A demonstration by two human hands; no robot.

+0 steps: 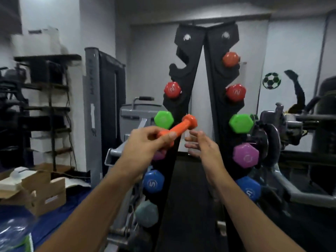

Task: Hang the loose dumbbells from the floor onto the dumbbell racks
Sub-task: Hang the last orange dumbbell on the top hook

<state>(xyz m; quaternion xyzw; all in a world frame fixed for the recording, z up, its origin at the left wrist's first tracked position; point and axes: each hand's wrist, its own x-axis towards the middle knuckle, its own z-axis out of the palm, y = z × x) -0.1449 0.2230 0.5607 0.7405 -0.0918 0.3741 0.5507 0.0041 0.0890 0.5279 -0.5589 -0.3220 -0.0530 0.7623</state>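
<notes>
**A:** Where is the loose dumbbell?

**B:** The orange dumbbell point(177, 130) is up in the air in front of the black dumbbell rack point(183, 99), tilted, far head higher and to the right. The left hand point(145, 144) grips it, fingers and thumb curled round the handle near the lower head, which they mostly cover.

**A:** And the other hand?

**B:** The right hand point(203, 146) is just beside the handle, fingers loosely spread and holding nothing. Motion blur smears the fingertips, so I cannot tell whether they touch the dumbbell.

**A:** What hangs on the rack?

**B:** On the left upright, a red dumbbell point(172, 89) marked 2, a green dumbbell point(163, 119), a purple dumbbell point(159, 155) almost wholly hidden behind the left hand, a blue dumbbell point(153, 181) marked 5, and a grey dumbbell point(146, 213) low down. The top left hook point(179, 65) holds nothing. The right upright carries orange, red, green, purple and blue heads; only the end faces show.

**A:** Anything cut off?

**B:** The rack's foot runs out of view below, behind the forearms. Cardboard boxes point(43, 190) sit at left, partly blurred.
</notes>
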